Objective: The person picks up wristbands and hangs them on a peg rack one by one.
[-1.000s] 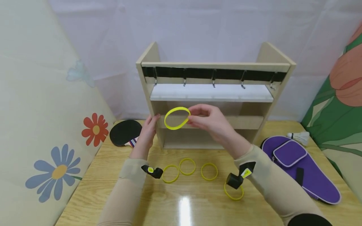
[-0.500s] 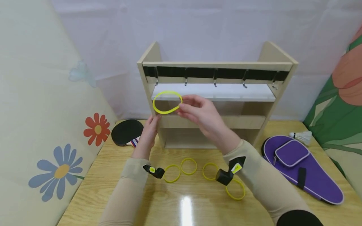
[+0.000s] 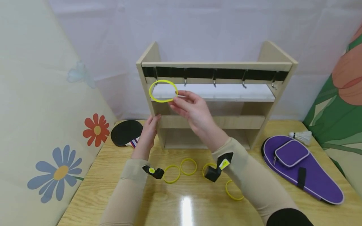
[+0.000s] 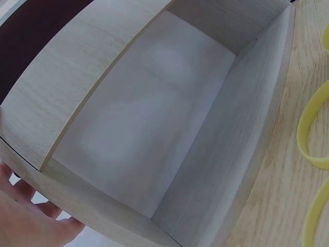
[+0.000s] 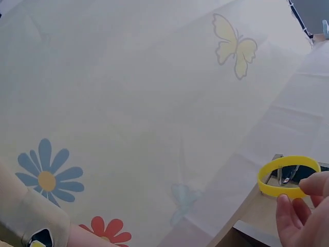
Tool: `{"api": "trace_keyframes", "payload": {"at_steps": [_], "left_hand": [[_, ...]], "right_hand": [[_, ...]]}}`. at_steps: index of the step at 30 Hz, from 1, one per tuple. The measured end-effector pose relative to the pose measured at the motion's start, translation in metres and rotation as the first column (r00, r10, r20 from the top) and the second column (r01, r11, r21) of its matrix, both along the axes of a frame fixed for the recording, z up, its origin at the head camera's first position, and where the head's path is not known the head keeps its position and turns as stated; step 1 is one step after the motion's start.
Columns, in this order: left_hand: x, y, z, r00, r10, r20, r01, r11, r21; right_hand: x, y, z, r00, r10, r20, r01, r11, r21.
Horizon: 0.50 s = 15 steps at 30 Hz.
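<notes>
Between thumb and fingers, my right hand [image 3: 193, 110] pinches a yellow silicone wristband [image 3: 149, 91]. The band is in front of the leftmost metal hook [image 5: 288, 177] on the rack in the right wrist view; I cannot tell whether they touch. My left hand [image 3: 147, 135] grips the left side panel of the wooden rack [image 3: 210, 121], its fingers [image 4: 49, 208] on the outer side. Several metal hooks [image 3: 214, 82] hang in a row from the black strip [image 3: 198, 73] along the rack's upper rail.
More yellow wristbands lie on the wooden table [image 3: 113, 194], one [image 3: 188, 159] in front of the rack. A table tennis bat [image 3: 126, 132] is at left. At right are a purple racket case [image 3: 314, 179] and a shuttlecock [image 3: 302, 137].
My right hand has carried the wristband up and to the left, from the rack's middle opening to the leftmost hook. The left hand keeps its place on the side panel.
</notes>
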<state>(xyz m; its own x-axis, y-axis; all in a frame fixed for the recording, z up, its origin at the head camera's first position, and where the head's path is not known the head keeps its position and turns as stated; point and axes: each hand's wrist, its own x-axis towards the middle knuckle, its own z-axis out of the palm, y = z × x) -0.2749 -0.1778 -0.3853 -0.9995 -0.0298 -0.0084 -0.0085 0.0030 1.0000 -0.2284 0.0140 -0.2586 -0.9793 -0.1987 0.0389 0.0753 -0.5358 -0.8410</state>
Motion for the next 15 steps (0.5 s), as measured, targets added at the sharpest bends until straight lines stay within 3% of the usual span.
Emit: {"api": "trace_keyframes", "payload": {"at_steps": [7, 15], "left_hand": [[0.0001, 0.0006, 0.0005, 1.0, 0.001, -0.002, -0.001, 1.0, 0.004], [0.0, 0.0011, 0.0003, 1.0, 0.013, 0.001, -0.013, 1.0, -0.004]], "right_hand": [[-0.009, -0.0058, -0.0063, 1.0, -0.029, 0.005, 0.029, 0.999, -0.014], [-0.0094, -0.01, -0.009, 0.999, -0.036, 0.007, 0.036, 0.999, 0.007]]}}
